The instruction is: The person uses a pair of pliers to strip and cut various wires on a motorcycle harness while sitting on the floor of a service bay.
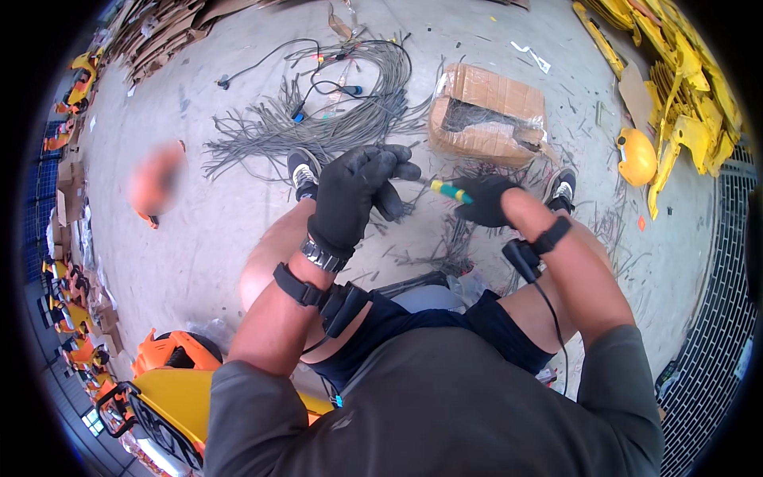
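Observation:
My left hand [358, 191], in a black glove, is raised above the floor between my knees. Its fingers are curled toward the thumb; whether something small is pinched there I cannot make out. To its right, my right hand [486, 200], also gloved in black, is closed round a short green and yellow handle [451, 191] that points toward the left hand. The rest of that tool is hidden. Beyond my hands a large loose bundle of grey cables [373, 103] lies on the concrete. Black cords with blue connectors [298, 116] rest on top of it.
An open cardboard box [477, 147] with dark scraps inside stands ahead of my right foot. Cut cable bits litter the floor. Yellow panels [687, 87] and a yellow hard-hat-like shell [637, 157] lie at right. Stacked cardboard [163, 32] is far left; yellow and orange parts [171, 397] sit near left.

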Available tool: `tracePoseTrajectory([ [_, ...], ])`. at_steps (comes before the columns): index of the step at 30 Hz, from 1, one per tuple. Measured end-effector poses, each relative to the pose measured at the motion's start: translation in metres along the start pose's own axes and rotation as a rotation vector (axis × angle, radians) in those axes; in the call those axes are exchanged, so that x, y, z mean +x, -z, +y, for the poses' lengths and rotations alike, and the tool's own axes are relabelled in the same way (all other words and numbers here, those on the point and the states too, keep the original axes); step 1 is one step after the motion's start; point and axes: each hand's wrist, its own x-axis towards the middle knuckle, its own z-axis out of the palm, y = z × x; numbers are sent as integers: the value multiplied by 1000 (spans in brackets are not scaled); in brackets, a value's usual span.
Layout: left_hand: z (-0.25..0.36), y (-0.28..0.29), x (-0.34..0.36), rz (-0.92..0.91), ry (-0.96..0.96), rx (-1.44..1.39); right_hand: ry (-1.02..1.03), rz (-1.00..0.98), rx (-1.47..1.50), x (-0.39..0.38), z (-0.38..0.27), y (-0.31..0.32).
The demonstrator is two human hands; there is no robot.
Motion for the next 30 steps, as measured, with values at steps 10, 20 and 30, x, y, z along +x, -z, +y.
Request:
tracePoseTrajectory([
  [10,-5,14,-3,-62,-258,38,-69,-104,32,27,-4,-144],
  [20,-3,7,7,-174,-157,-147,150,549,1116,-58,-64,51],
  [30,-1,-24,4,-373,-219,-33,177,531,1151,-119,-69,11],
])
